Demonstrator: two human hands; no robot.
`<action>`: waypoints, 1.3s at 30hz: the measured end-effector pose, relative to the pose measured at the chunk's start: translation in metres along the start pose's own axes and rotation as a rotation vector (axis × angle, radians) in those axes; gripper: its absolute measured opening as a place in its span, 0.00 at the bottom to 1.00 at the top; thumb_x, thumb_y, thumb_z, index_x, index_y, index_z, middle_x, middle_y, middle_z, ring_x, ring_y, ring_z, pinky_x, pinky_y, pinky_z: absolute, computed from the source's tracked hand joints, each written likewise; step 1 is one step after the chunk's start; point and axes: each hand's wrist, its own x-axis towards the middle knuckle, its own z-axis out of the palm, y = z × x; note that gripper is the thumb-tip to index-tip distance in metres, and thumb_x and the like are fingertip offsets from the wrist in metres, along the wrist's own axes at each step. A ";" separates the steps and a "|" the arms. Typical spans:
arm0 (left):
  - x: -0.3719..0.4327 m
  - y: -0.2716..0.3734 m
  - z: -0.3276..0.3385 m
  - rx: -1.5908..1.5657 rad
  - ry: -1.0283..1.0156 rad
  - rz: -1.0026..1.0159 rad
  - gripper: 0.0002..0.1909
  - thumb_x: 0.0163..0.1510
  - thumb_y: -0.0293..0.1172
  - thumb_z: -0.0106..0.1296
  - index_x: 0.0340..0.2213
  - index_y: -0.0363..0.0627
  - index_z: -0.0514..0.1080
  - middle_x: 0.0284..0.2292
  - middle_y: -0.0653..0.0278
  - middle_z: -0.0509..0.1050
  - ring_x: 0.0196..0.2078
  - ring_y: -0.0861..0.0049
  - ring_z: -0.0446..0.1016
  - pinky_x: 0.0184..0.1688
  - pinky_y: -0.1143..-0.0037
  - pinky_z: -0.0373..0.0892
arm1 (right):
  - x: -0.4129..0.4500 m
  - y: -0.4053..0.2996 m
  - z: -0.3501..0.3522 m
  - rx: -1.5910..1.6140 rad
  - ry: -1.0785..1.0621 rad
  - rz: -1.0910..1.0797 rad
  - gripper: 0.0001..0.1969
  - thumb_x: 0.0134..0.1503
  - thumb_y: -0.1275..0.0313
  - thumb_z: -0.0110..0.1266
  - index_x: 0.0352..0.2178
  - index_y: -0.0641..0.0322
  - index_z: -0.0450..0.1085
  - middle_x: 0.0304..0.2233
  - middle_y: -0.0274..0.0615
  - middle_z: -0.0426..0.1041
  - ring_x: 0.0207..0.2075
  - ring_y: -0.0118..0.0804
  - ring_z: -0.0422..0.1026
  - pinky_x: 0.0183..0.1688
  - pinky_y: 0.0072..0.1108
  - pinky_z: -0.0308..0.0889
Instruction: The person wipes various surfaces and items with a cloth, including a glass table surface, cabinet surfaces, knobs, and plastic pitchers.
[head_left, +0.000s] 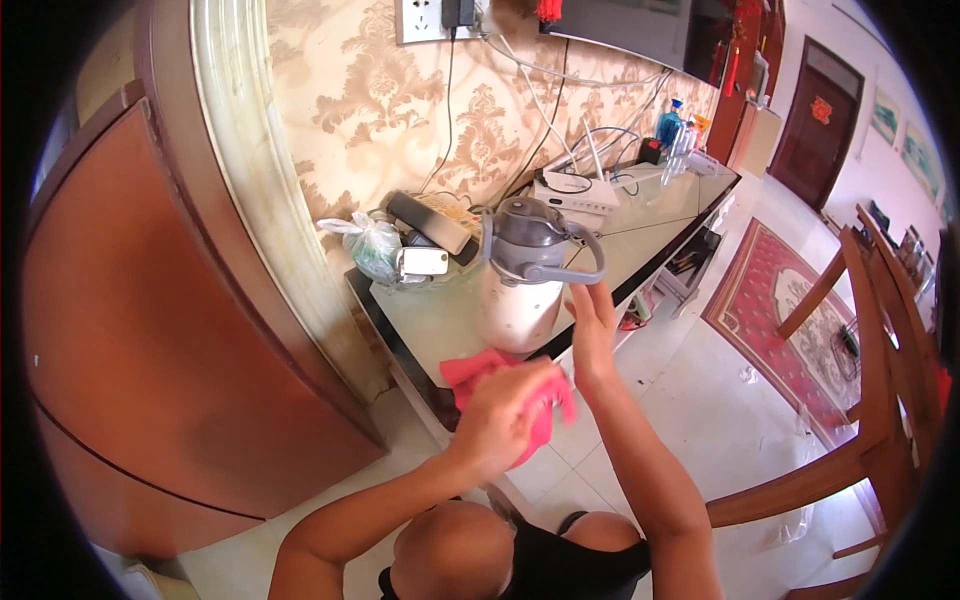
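A white vacuum jug (517, 311) with a grey lid and a grey carrying handle (581, 266) stands upright near the front edge of a glass-topped TV cabinet (409, 330). My left hand (495, 416) grips a pink cloth (472, 371), which bunches and hangs in front of the jug's base. Raised at the jug's right side, below the handle, is my right hand (594, 330). Its fingers point up and hold nothing; whether they touch the jug cannot be made out.
Behind the jug sit a knotted plastic bag (371, 247), a dark box-like object (431, 221), a white device (422, 262) and a white router (577, 193) with cables. Bottles (669, 124) stand farther along. An orange-brown door (187, 337) is at left, a wooden chair (862, 405) at right.
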 end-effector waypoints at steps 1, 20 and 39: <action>0.003 0.002 -0.004 -0.122 0.237 -0.031 0.16 0.51 0.20 0.47 0.43 0.38 0.67 0.41 0.53 0.72 0.46 0.66 0.70 0.49 0.71 0.64 | -0.015 -0.003 -0.009 -0.044 0.010 0.055 0.23 0.62 0.56 0.38 0.48 0.64 0.61 0.42 0.41 0.67 0.46 0.34 0.63 0.50 0.25 0.55; 0.072 -0.043 0.018 -0.343 0.613 -0.273 0.29 0.59 0.38 0.41 0.56 0.36 0.49 0.56 0.47 0.50 0.57 0.62 0.54 0.58 0.67 0.52 | 0.005 0.003 0.003 0.561 0.069 0.280 0.21 0.60 0.55 0.41 0.47 0.58 0.61 0.39 0.35 0.69 0.45 0.32 0.66 0.51 0.25 0.57; 0.071 -0.032 0.029 -0.219 0.619 -0.246 0.44 0.47 0.35 0.59 0.57 0.38 0.45 0.53 0.47 0.53 0.56 0.56 0.54 0.56 0.64 0.54 | -0.050 0.022 -0.051 0.332 0.024 -0.164 0.24 0.53 0.69 0.55 0.50 0.65 0.59 0.48 0.41 0.65 0.49 0.34 0.65 0.50 0.25 0.63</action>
